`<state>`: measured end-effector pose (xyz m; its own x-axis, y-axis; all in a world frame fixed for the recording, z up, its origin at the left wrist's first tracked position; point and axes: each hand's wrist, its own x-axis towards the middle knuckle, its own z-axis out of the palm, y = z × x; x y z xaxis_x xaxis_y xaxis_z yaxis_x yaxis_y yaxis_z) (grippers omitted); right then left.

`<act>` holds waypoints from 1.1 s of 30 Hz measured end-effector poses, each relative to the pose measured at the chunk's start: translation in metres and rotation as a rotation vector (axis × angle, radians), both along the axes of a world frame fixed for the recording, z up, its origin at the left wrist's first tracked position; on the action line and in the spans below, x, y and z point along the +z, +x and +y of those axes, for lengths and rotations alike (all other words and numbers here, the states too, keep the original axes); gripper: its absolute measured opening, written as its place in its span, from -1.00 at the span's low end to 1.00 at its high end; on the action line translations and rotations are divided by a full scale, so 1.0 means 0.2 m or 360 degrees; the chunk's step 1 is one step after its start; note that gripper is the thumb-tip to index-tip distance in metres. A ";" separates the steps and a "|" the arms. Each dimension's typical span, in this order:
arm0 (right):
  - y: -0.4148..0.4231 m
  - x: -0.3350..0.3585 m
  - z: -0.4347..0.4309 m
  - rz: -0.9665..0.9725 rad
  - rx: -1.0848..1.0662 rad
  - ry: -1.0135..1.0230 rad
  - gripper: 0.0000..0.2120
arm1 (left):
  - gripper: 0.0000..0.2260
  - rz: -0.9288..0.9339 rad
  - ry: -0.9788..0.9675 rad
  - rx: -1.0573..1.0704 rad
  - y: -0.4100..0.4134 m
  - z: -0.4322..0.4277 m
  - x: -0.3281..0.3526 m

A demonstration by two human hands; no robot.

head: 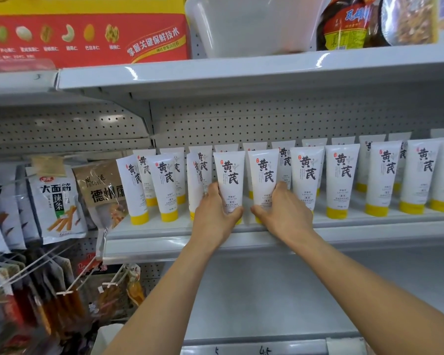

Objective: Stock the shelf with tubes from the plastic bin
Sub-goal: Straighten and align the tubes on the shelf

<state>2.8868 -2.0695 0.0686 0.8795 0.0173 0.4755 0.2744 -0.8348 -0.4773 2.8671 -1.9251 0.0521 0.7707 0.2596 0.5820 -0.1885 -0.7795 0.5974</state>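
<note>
Mid-frame, my left hand point(212, 210) grips the left tube point(229, 175), my right hand point(281, 210) the right tube point(264, 172), both upright on the shelf point(164, 233).

A red nut box point(87, 34) sits above hanging snack bags point(58, 201).

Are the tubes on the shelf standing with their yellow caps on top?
No, the tubes on the shelf all stand on their yellow caps, cap end down.

Bright, even light is glaring off the shelf edge point(132, 71) above the fingers point(214, 190), while packets point(36, 298) lower-left of them are blurring.
</note>
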 end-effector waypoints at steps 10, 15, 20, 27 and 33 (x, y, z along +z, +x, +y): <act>0.00 -0.03 0.00 -0.0083 0.0014 0.0066 -0.45 | -0.39 0.0047 -0.0005 -0.0017 -0.01 0.00 0.00; -0.11 -0.08 0.00 -0.0427 0.0036 0.0011 -0.52 | -0.51 -0.0302 0.0039 0.0147 -0.14 0.04 -0.05; -0.26 -0.08 0.17 -0.0647 0.0505 -0.0023 -0.76 | -0.67 -0.0546 -0.0097 0.0362 -0.21 0.24 -0.08; -0.20 -0.02 0.54 -0.0150 0.0564 -0.0015 -0.57 | -0.44 -0.0292 -0.0126 0.0411 -0.13 0.45 -0.05; -0.14 0.05 0.67 0.0119 0.0387 0.0004 -0.28 | -0.46 0.0002 -0.0179 0.0408 -0.06 0.52 0.01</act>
<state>2.8595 -1.9347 0.0792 0.8824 0.2313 0.4098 0.4308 -0.7474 -0.5058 2.8553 -1.8203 0.0548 0.6722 0.5090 0.5376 0.0069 -0.7304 0.6829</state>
